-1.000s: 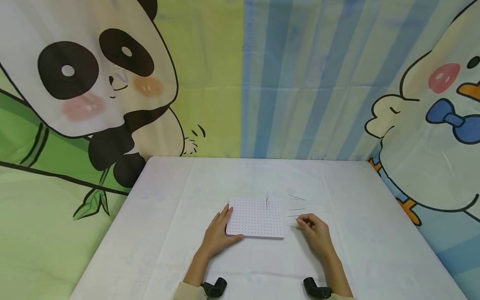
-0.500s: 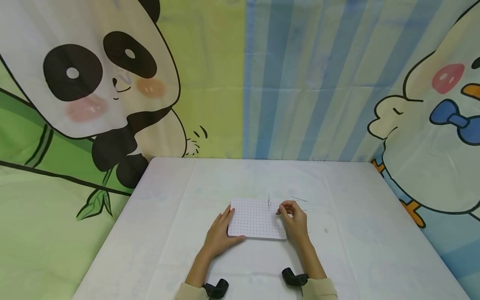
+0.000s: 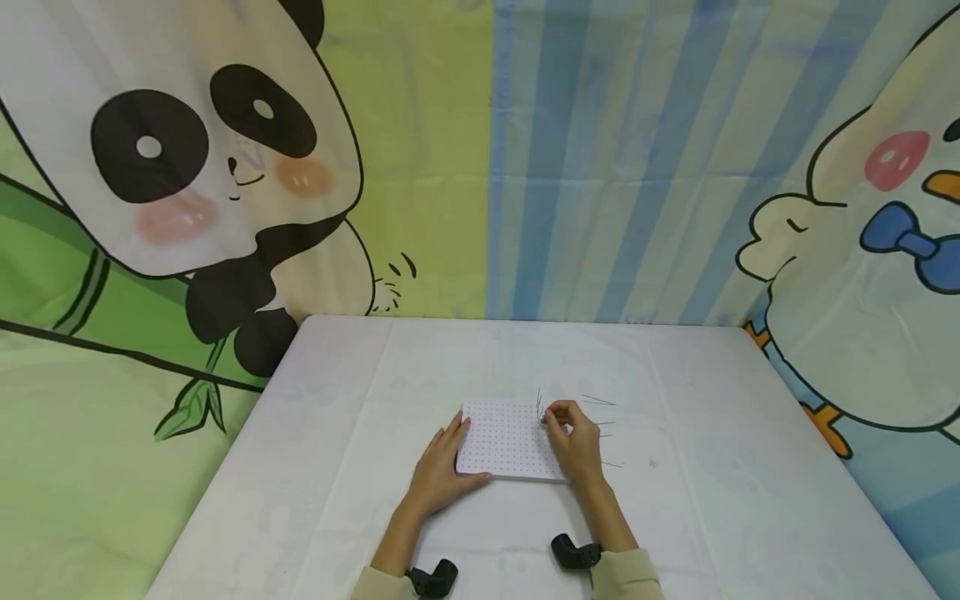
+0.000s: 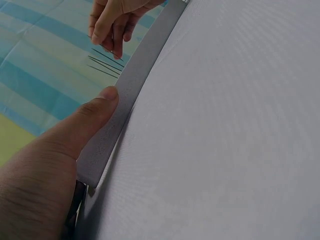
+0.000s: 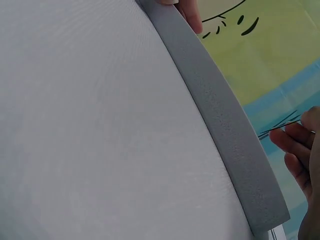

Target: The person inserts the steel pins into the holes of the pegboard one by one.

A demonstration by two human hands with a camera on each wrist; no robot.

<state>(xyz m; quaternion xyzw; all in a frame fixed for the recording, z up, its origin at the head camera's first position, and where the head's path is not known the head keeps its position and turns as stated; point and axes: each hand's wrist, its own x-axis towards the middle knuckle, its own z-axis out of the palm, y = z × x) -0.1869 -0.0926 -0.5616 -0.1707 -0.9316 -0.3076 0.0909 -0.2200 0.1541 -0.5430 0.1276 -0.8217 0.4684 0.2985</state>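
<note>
A white board dotted with rows of small holes lies on the white table. My left hand rests at its front left corner, fingers along the left side and thumb against the front edge. Several thin dark needles stand upright from the board's far right part. Over the board's right side, my right hand pinches another thin needle between thumb and fingertips, close beside the standing ones. The held needle's lower end is hard to make out.
Several loose needles lie on the table to the right of the board. Behind the table hangs a printed cloth backdrop. Black wrist mounts sit on both forearms.
My right hand has picked up a needle from the table right of the board and moved left over the board, beside the standing needles. My left hand has kept its place at the corner.
</note>
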